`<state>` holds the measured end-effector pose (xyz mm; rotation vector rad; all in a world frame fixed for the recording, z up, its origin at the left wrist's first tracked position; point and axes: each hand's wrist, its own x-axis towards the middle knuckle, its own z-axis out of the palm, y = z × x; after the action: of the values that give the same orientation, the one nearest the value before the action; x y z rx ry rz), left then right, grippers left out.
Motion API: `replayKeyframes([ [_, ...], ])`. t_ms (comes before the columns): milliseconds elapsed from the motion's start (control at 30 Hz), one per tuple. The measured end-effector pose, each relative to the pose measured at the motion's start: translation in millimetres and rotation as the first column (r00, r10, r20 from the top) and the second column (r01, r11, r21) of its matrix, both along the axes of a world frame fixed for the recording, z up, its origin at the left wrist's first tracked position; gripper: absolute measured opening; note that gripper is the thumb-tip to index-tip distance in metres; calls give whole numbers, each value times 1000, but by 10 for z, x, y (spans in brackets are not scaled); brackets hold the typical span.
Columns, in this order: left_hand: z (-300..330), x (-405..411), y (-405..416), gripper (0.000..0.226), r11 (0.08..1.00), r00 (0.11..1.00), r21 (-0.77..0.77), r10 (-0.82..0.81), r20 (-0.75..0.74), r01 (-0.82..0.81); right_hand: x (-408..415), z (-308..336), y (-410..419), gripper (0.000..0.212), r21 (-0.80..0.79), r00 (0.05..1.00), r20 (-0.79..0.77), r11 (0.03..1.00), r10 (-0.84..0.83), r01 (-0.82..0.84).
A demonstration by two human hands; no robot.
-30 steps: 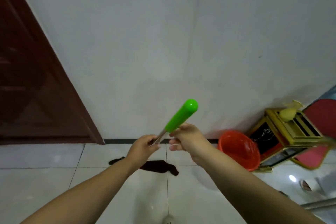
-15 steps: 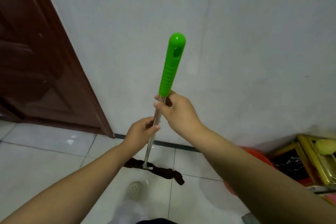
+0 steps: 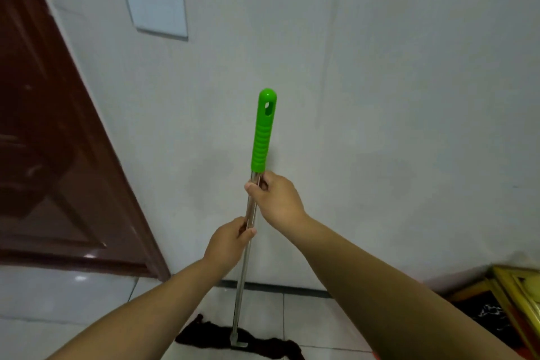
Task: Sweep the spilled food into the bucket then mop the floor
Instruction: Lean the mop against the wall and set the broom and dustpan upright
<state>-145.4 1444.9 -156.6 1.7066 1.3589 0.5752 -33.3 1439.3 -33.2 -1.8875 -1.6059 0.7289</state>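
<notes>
**Inspector A:** Status of the mop [image 3: 248, 242]?

**Inspector B:** Nearly upright, its metal shaft leaning slightly right toward the top. The green grip [image 3: 263, 131] is at the upper end, in front of the white wall [image 3: 380, 96]. The dark mop head [image 3: 263, 346] lies flat on the tiled floor [image 3: 73, 301], near the baseboard at the floor's far edge.

**Inspector A:** Hands?

**Inspector B:** The right hand [image 3: 277, 202] is curled round the shaft just under the green grip, thumb across the front. The left hand [image 3: 228, 242] grips the shaft lower down, fingers wrapped round it. The two hands are close together but apart.

**Inspector A:** Surroundings?

**Inspector B:** A dark brown door [image 3: 43, 155] at left, a pale wall plate [image 3: 155, 0] above, a gold-framed item [image 3: 511, 295] at the floor's right edge. The bucket is not in view.
</notes>
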Motion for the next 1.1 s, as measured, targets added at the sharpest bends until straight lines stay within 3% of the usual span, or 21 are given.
replayKeyframes([
  [200,-25,-107,585,19,999,996,-28,-30,-89,28,-169,-52,568,15,3,999,19,999,-34,34],
  [333,-40,-142,857,22,997,991,-53,-59,-122,53,-259,-106,814,26,2,996,19,996,-89,89],
  [433,-51,-150,958,21,996,988,-65,-77,-136,68,-305,-151,914,19,20,991,53,992,-123,123],
  [600,-83,-166,917,16,998,992,-31,-49,-112,45,-320,-272,894,20,37,985,70,987,-161,158],
  [667,-114,-171,882,13,1000,999,-27,-6,-42,5,-316,-346,851,34,6,982,52,983,-184,184],
  [733,-141,-178,862,28,997,997,-38,61,43,-60,-298,-425,789,47,-30,977,40,977,-209,210],
  [833,-160,-200,762,49,980,976,-89,186,113,-177,-246,-571,627,49,-78,967,23,964,-254,255],
  [933,-230,-239,571,48,965,956,-69,260,138,-253,-181,-745,404,44,-149,955,3,944,-296,293],
  [1000,-291,-243,444,38,969,956,-58,246,161,-240,-130,-853,250,38,-198,943,3,924,-334,328],
  [1100,-346,-166,269,24,995,989,-63,86,118,-79,-47,-966,11,35,-264,923,29,887,-385,378],
])
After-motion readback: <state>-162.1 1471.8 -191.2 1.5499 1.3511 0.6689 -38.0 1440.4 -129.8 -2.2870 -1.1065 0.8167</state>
